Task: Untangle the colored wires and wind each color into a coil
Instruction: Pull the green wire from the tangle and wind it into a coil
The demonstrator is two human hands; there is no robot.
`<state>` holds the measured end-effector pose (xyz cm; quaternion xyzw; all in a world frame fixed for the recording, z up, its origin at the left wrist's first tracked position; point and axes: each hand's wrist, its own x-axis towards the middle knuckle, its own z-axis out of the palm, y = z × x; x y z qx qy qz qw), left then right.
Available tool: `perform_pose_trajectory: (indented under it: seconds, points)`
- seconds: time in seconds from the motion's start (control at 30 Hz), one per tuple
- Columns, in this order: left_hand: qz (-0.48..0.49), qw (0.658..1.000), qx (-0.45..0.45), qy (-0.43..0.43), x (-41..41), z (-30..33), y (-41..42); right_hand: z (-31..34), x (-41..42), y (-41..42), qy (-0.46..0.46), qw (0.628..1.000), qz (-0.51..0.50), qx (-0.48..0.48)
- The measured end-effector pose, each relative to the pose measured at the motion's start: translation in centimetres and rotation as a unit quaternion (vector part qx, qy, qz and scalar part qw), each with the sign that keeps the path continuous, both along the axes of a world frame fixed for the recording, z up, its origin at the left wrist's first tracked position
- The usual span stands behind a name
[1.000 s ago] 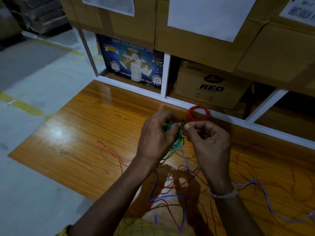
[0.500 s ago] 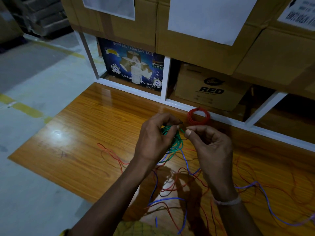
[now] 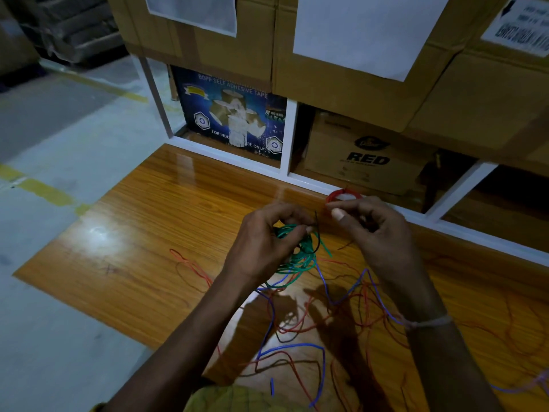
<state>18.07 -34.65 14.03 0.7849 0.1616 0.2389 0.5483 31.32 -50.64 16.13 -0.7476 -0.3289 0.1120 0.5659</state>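
A: Left hand [image 3: 267, 242]?
B: Raised over the wooden table [image 3: 142, 248], forearm entering from the near left. Fingers curled round the green wire bundle [image 3: 300, 257], thumb and forefinger pinching a thin dark wire end [image 3: 317, 230] that stands up above the bundle.

A: Right hand [image 3: 377, 233]?
B: Level with the left, a small gap between them. Thumb pressed to forefinger, remaining fingers curled. Cannot tell whether anything sits in the pinch. Pale band [image 3: 430, 322] round the wrist.

A: Remaining wires?
B: Loose blue wire [image 3: 297, 346], red wire [image 3: 190, 263] and dark strands spread on the table below and to the near side of both hands, crossing one another. Finished red coil [image 3: 341, 195] lying at the far table edge, just beyond the right fingertips, beside the white shelf frame [image 3: 289, 144].

A: Shelf contents?
B: Lower left compartment: blue tape carton [image 3: 231, 114] marked SELF ADHESIVE TAPE. Lower middle compartment: brown carton [image 3: 368, 153] printed RED. Above: large cardboard boxes [image 3: 350, 84] with white sheets on the fronts.

A: Beyond the table?
B: Grey floor [image 3: 59, 144] with yellow lines, to the left.
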Motion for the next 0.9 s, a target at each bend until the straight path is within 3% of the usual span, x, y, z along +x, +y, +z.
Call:
perform_pose_trajectory:
  seconds: [0.2, 0.37, 0.5, 0.63, 0.73, 0.9]
  points:
    - [-0.001, 1.000, 0.016, 0.002, -0.1, 0.0, 0.0, -0.8, 0.7, 1.5, 0.089, 0.995, 0.047, -0.004]
    - [0.002, 0.999, 0.033, 0.016, 0.0, -0.2, 0.2, -1.4, 0.7, 1.9, 0.101, 0.994, 0.047, 0.004]
    - [0.020, 0.998, 0.031, 0.055, 0.3, -1.1, 0.7, -1.6, 0.5, 2.2, 0.065, 0.996, 0.002, 0.054]
    - [0.020, 0.995, -0.091, 0.036, 0.2, -1.8, 0.8, -1.5, 0.4, 2.8, 0.033, 0.995, -0.012, 0.097]
    - [0.038, 0.990, -0.130, 0.036, 0.3, -2.3, 0.9, -1.1, -0.1, 3.3, 0.048, 0.991, 0.004, 0.123]
    - [0.123, 0.988, -0.041, 0.087, 1.2, -4.1, 1.4, -0.9, -1.2, 4.1, -0.027, 0.994, 0.004, 0.106]
